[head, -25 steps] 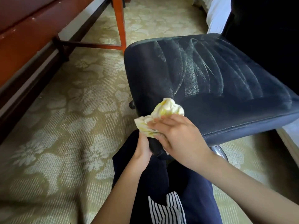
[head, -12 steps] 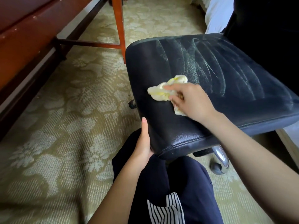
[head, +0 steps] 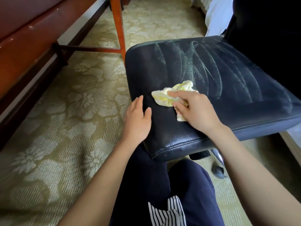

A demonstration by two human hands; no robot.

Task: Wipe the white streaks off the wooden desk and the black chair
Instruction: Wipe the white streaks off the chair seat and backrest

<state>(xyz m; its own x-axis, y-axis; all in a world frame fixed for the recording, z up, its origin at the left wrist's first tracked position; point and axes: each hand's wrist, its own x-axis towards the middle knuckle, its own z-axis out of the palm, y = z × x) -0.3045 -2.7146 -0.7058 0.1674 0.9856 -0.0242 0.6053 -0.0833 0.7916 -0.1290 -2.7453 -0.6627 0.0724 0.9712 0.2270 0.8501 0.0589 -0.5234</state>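
Observation:
The black chair's seat (head: 171,131) fills the right half of the view, and white streaks (head: 203,66) fan across its middle and far part. My right hand (head: 195,110) grips a crumpled yellow-white cloth (head: 169,95) and presses it on the seat's near left part. My left hand (head: 138,121) rests with straight fingers on the seat's left edge, thumb on top. The wooden desk (head: 24,46) runs along the far left, and only its reddish side shows.
An orange-brown desk leg (head: 118,25) and a crossbar stand just left of the chair. Patterned carpet (head: 65,128) covers the floor. The chair's castor (head: 219,171) sits under the seat at right. White bedding (head: 215,17) lies behind the chair. My dark-trousered knees are below the seat.
My right hand carried the cloth from the seat's front corner up onto the seat top. My left hand slid from under the front corner up along the left edge.

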